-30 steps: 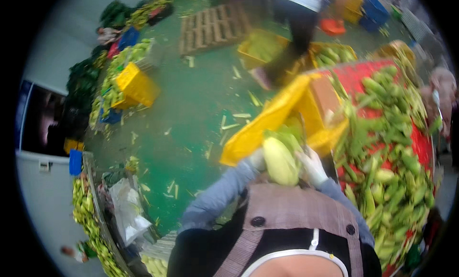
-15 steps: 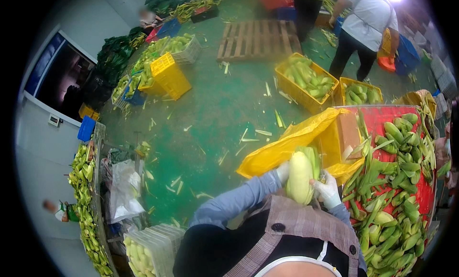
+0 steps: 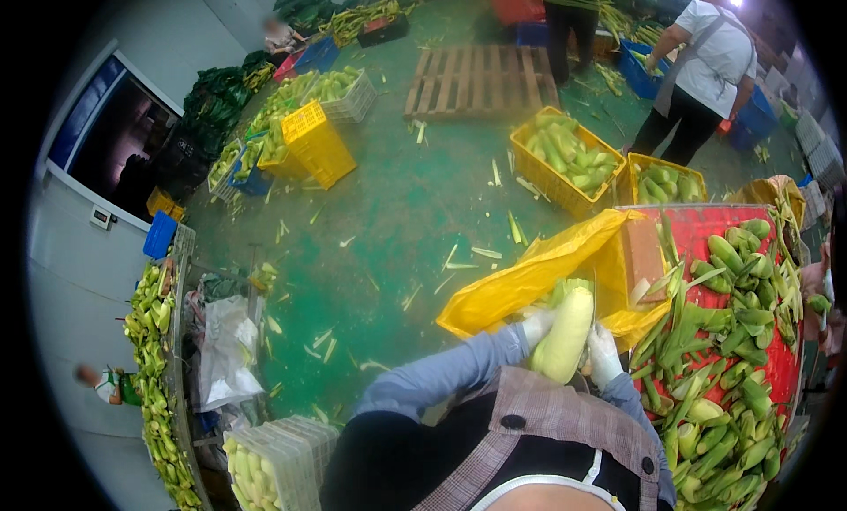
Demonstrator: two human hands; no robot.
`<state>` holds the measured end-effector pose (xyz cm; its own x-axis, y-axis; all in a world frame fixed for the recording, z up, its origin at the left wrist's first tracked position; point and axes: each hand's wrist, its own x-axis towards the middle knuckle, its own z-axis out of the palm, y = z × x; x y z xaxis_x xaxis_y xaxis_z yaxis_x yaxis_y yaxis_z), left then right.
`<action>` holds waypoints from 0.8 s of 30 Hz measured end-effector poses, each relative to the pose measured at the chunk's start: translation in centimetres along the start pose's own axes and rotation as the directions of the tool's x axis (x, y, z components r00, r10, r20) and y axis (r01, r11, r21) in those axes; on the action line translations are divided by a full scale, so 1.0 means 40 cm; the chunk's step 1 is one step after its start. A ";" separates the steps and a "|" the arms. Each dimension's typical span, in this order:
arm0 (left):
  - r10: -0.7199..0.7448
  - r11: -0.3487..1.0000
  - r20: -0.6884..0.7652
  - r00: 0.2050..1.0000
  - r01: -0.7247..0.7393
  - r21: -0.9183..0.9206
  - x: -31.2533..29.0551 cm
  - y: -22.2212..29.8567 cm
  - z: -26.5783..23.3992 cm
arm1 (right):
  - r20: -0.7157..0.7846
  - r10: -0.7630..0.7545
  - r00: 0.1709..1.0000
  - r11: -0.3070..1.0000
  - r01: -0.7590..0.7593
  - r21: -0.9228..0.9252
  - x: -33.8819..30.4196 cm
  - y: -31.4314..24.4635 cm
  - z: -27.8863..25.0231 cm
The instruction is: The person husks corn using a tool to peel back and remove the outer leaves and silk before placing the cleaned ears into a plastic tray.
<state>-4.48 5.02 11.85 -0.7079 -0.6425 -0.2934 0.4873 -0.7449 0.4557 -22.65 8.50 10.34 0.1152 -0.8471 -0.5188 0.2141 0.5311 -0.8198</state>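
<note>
In front of my body I hold a large ear of corn point(image 3: 566, 335) in its pale green husk, tilted with its upper end to the right. My left hand point(image 3: 536, 326), in a white glove, is wrapped round its left side, partly hidden behind it. Close against the ear's right side is my gloved right hand point(image 3: 604, 357), fingers closed; what they grip is hidden. A thin upright strip shows just above that hand. Below and beyond the ear spreads a yellow sheet point(image 3: 503, 286). To the right, a red table point(image 3: 697, 224) carries many green ears point(image 3: 728, 251) and loose husk leaves.
Yellow crates of corn point(image 3: 565, 189) stand ahead, near a wooden pallet point(image 3: 481, 79). A co-worker in a white shirt point(image 3: 710, 57) stands at the far right. A white crate point(image 3: 296, 449) sits at my lower left. Husk scraps litter the green floor point(image 3: 397, 229).
The ear has tilted to the right, and the green leaves beside it no longer show along its right side. My right hand has shifted slightly. The co-worker has straightened up somewhat.
</note>
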 end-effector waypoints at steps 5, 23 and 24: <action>0.012 0.999 -0.055 0.998 -0.010 0.032 -0.017 -0.009 0.010 | 0.103 0.001 0.995 0.996 0.008 -0.088 -0.061 -0.077 0.043; 0.081 0.960 -0.231 0.969 -0.014 0.279 0.011 0.002 0.004 | -0.106 -0.137 0.985 0.989 0.143 0.046 -0.083 -0.114 0.038; 0.091 0.949 -0.238 0.967 -0.012 0.316 0.022 -0.009 -0.017 | -0.075 -0.173 0.982 0.985 0.172 -0.017 -0.060 -0.104 0.032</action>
<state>-4.95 4.61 10.86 -0.5186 -0.7321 -0.4418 0.3091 -0.6422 0.7014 -22.59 8.31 15.32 0.0031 -0.9226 -0.3857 0.2146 0.3774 -0.9008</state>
